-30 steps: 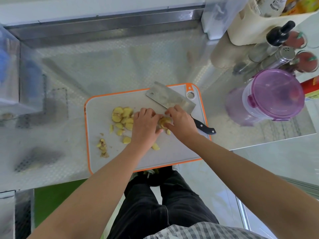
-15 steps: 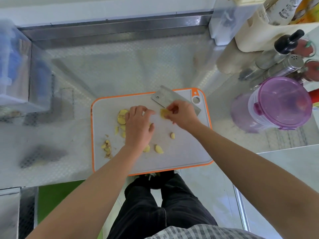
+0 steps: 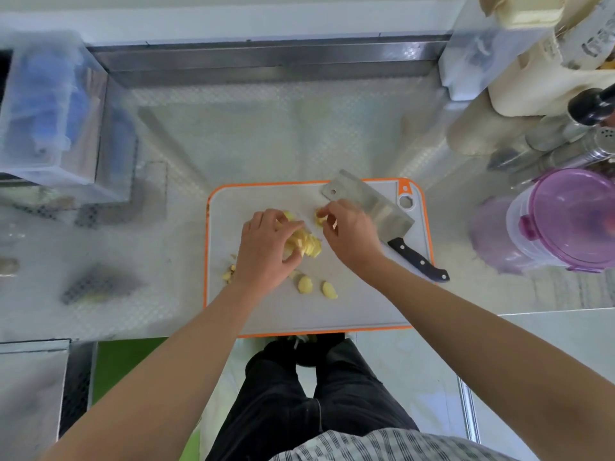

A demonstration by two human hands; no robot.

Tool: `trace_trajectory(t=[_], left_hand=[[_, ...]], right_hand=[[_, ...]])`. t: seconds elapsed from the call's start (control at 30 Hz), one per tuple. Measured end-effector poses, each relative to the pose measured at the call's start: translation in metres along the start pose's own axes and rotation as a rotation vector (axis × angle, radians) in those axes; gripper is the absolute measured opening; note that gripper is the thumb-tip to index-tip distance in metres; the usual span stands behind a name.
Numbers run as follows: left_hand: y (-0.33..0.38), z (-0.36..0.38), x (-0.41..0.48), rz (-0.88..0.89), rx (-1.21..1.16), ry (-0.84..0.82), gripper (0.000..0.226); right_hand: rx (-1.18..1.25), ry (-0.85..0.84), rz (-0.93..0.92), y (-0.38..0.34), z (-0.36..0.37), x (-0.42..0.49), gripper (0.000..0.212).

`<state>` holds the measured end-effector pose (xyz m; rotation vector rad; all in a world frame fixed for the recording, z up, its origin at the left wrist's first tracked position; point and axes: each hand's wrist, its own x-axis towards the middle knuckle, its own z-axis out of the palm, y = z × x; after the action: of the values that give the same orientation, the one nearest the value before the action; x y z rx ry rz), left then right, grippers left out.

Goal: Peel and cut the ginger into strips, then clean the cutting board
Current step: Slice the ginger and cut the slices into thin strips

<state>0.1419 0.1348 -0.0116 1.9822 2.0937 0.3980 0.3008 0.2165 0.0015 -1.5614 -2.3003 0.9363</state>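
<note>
Nearest you, both forearms reach fwd over the orange-rimmed cutting board [image 3: 366,307], which lies on a steel surface [image 3: 266,134]. At the board's 6 o'clock, two loose slices [image 3: 304,283] lie side by side, apart from the rest. At 9 o'clock, a few peel scraps [image 3: 228,275] sit by the rim.

Mid-board, your left hand [image 3: 266,251] curls its fingers round the ginger pile [image 3: 307,246], a fanned stack of thin yellow slices. Just beyond, toward 12 o'clock, your right hand [image 3: 349,234] pinches one ginger piece [image 3: 320,217] btwn thumb & fingertips. The hands are near each other, not touching. At 1–3 o'clock the cleaver [image 3: 369,206] lies flat, unheld, its black handle pointing to 4 o'clock.

Handling, as a guess: the slices look light and firm but snappable, prob. damp & slippery, so the stack may slide apart. Hold it from the sides w/ curled fingertips, pressing down lightly. Take the cleaver by the handle only.

Far right, at 2–3 o'clock, are a purple-lidded tub [image 3: 572,221], shakers [image 3: 592,144] and a cream container [image 3: 532,84]. A bottle [image 3: 595,38] in the far corner carries lettering too blurred to read. No brand is legible.
</note>
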Motion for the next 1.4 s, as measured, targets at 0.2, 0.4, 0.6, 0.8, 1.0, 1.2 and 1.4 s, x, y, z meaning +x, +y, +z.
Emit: trace_trajectory(t=[0.2, 0.4, 0.6, 0.8, 1.0, 1.2, 1.4], left_hand=[[0.0, 0.006, -0.006, -0.035, -0.012, -0.008, 0.043], [0.004, 0.007, -0.014, -0.077, -0.155, -0.026, 0.045], [0.006, 0.005, -0.013, -0.097, -0.148, -0.015, 0.042], [0.011, 0.007, -0.012, -0.123, -0.127, 0.02, 0.039], [0.016, 0.007, -0.007, 0.057, 0.019, -0.019, 0.057], [0.017, 0.016, -0.004, -0.006, 0.121, 0.02, 0.031], [0.018, 0.012, -0.002, -0.013, 0.095, 0.065, 0.045]], right_hand=[[-0.111, -0.209, 0.08, -0.005, 0.024, -0.025, 0.029], [0.115, -0.157, 0.241, -0.015, 0.03, -0.021, 0.03], [0.382, -0.111, 0.366, -0.01, 0.03, -0.02, 0.019], [0.385, -0.061, 0.347, 0.002, 0.019, -0.021, 0.013], [0.428, -0.112, 0.313, 0.011, 0.011, -0.025, 0.013], [0.465, -0.094, 0.356, 0.016, 0.003, -0.026, 0.015], [0.492, -0.097, 0.378, 0.032, -0.011, -0.031, 0.015]])
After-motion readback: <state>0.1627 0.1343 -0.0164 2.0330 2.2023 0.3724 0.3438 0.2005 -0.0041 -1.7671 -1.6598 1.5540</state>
